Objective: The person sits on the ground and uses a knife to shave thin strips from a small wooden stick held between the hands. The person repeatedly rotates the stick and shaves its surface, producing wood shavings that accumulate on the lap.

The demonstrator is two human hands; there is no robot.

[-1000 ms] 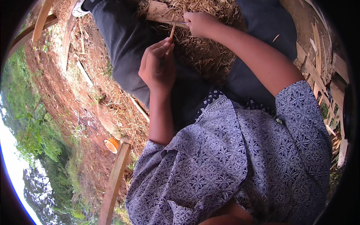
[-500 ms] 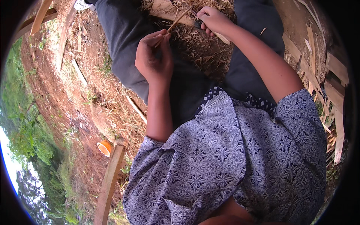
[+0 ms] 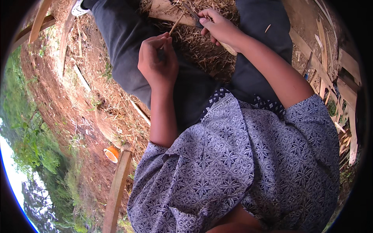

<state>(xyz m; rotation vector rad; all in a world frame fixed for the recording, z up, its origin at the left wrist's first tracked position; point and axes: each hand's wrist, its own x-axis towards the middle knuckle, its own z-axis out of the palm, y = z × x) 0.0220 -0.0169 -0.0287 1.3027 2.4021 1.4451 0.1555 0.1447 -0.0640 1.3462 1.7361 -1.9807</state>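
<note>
Two hands work close together over the lap of a seated person in dark trousers and a patterned blue shirt. The left hand has its fingers pinched shut on the near end of a thin stick, which slants up and to the right toward the far side of the scene. The right hand is wrapped closed around the pale handle of a knife, whose dark blade points far and left, ending just beside the stick's far end; whether blade and stick touch I cannot tell. Below them lies a heap of dry shavings between the legs, with a flat piece of wood at the far edge. The main risk, as I judge it, is the blade slipping off so narrow a stick: the left fingers sit near the cutting end, and a stroke drawn toward them could nick a fingertip or thumb. A stroke that runs down and near could reach the thigh, since the work is held over the trousers with no board under it. Too much bite could also split or snap the stick. An orange cup sits well apart on the red earth at the left, beside a wooden plank.
</note>
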